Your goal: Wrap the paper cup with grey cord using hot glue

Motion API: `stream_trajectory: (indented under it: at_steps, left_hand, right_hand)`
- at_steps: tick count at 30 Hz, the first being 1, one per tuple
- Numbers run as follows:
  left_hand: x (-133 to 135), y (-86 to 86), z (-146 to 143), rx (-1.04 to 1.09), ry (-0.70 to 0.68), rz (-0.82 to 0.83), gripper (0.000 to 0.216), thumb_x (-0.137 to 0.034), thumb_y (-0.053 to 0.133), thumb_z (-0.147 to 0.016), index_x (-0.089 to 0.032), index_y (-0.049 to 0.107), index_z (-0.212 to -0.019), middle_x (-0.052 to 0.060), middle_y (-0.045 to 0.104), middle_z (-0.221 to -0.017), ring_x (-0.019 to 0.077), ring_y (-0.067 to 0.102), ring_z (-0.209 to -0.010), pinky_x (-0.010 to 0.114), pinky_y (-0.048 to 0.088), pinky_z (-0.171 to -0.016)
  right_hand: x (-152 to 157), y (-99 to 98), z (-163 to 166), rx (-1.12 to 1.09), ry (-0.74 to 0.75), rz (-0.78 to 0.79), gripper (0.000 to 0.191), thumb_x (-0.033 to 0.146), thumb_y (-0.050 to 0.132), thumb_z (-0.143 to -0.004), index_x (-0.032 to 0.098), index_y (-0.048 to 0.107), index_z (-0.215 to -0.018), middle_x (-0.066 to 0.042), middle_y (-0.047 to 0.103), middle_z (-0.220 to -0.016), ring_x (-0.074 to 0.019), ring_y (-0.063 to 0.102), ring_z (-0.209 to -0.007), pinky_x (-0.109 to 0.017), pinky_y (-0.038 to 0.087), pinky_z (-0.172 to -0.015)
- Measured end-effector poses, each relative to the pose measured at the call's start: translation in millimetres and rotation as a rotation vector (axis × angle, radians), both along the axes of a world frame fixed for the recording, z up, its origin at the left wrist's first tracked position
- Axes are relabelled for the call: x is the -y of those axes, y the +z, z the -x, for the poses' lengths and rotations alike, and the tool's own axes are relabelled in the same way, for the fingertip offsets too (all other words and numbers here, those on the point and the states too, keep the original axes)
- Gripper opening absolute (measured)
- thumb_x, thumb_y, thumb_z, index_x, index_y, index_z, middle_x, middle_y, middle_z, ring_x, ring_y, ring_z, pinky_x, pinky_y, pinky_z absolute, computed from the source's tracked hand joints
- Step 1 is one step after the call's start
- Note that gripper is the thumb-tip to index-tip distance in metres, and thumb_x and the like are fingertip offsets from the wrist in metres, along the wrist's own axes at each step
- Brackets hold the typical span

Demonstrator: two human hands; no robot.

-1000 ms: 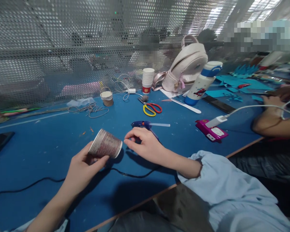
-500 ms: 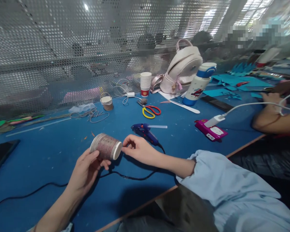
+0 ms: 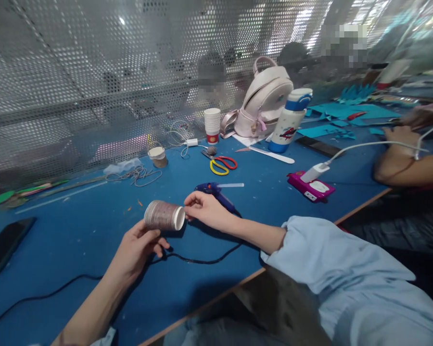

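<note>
Wrapped paper cup [image 3: 161,215] tilted onto its side, just above the blue tabletop [image 3: 68,250], in front of the wearer. Wall looks wound in grey-reddish string; white-rimmed end, probably the base, points at the right hand [image 3: 211,211]. Left hand [image 3: 139,245] has it from below at the other end: thumb and index finger close on the wall, remaining fingers loosely curled and apart underneath. Right hand's thumb and index finger are bent nearly together at the white rim; can't tell whether they touch it or pinch anything.

Handling, judged by eye: light, thin-walled, fairly stiff along its length but easily dented by a hard squeeze. String should give decent grip; bare white rim likely slicker. Best hold is a light one round the wound wall, fingertips spread, or a pinch at the rim; dragging sideways could shift the winding.

Around: glue gun [image 3: 205,187] lying just beyond the right hand, black cord [image 3: 202,262] nearer the wearer, scissors [image 3: 213,157] farther back, cup stack [image 3: 212,126] upright behind them, loose grey string [image 3: 132,174] to the left.
</note>
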State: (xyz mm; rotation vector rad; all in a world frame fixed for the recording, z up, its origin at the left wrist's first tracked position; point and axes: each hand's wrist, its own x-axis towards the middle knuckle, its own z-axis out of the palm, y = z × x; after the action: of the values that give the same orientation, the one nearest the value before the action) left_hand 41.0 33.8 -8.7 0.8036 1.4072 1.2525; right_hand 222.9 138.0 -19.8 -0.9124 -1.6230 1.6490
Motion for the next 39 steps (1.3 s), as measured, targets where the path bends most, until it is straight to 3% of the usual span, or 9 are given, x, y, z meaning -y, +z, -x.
stream_trajectory:
  at_steps: [4, 9, 19, 28, 34, 39]
  left_hand:
    - [-4, -2.8, 3, 0.001, 0.006, -0.022, 0.034, -0.022, 0.082, -0.055, -0.013, 0.063, -0.081, 0.004, 0.070, -0.057, 0.0155, 0.064, -0.046, 0.023, 0.051, -0.044]
    - [-10, -3.9, 8, -0.002, 0.020, -0.045, 0.041, -0.030, 0.085, -0.059, -0.015, 0.063, -0.090, 0.002, 0.071, -0.071, 0.0181, 0.068, -0.050, 0.024, 0.048, -0.038]
    - [-21, -11.0, 16, -0.086, -0.027, -0.088, 0.043, -0.027, 0.090, -0.056, -0.013, 0.063, -0.087, 0.002, 0.068, -0.055, 0.0161, 0.063, -0.043, 0.020, 0.044, -0.037]
    - [-29, -2.7, 39, -0.152, 0.102, -0.140, 0.034, -0.020, 0.084, -0.062, -0.013, 0.065, -0.089, 0.002, 0.070, -0.064, 0.0158, 0.066, -0.047, 0.021, 0.046, -0.039]
    - [-28, 3.4, 58, -0.166, 0.113, -0.113, 0.026, -0.014, 0.082, -0.062, -0.010, 0.069, -0.084, 0.006, 0.073, -0.065, 0.0168, 0.065, -0.043, 0.023, 0.048, -0.037]
    - [-27, 0.0, 77, -0.119, 0.178, -0.126, 0.023, -0.011, 0.079, -0.065, -0.011, 0.067, -0.085, 0.004, 0.071, -0.061, 0.0162, 0.065, -0.043, 0.021, 0.048, -0.037]
  right_hand:
    - [-1, -1.9, 1, 0.002, 0.026, -0.075, 0.013, 0.007, 0.066, -0.081, 0.016, 0.058, -0.086, 0.005, 0.061, -0.065, -0.0088, 0.061, -0.061, -0.020, 0.047, -0.060]
    - [-8, -6.4, 5, -0.002, 0.050, -0.154, 0.010, 0.008, 0.065, -0.080, 0.016, 0.061, -0.083, 0.004, 0.063, -0.067, -0.0085, 0.061, -0.061, -0.021, 0.050, -0.062]
    - [-23, -15.5, 7, 0.091, 0.125, -0.331, 0.021, 0.003, 0.056, -0.079, 0.014, 0.065, -0.095, 0.003, 0.066, -0.068, -0.0086, 0.062, -0.057, -0.020, 0.052, -0.059]
    - [-19, -20.3, 2, 0.256, 0.051, -0.612, 0.016, 0.004, 0.055, -0.083, 0.014, 0.066, -0.089, 0.001, 0.065, -0.071, -0.0099, 0.060, -0.064, -0.021, 0.046, -0.063]
    - [-13, 8.4, 14, 0.428, 0.118, -0.819, 0.017, 0.003, 0.060, -0.078, 0.015, 0.069, -0.086, -0.003, 0.072, -0.086, -0.0124, 0.062, -0.072, -0.024, 0.046, -0.070]
    - [-36, 50.4, 68, 0.577, 0.119, -0.940, 0.019, 0.008, 0.058, -0.086, 0.015, 0.069, -0.100, -0.008, 0.074, -0.100, -0.0180, 0.066, -0.090, -0.028, 0.048, -0.081]
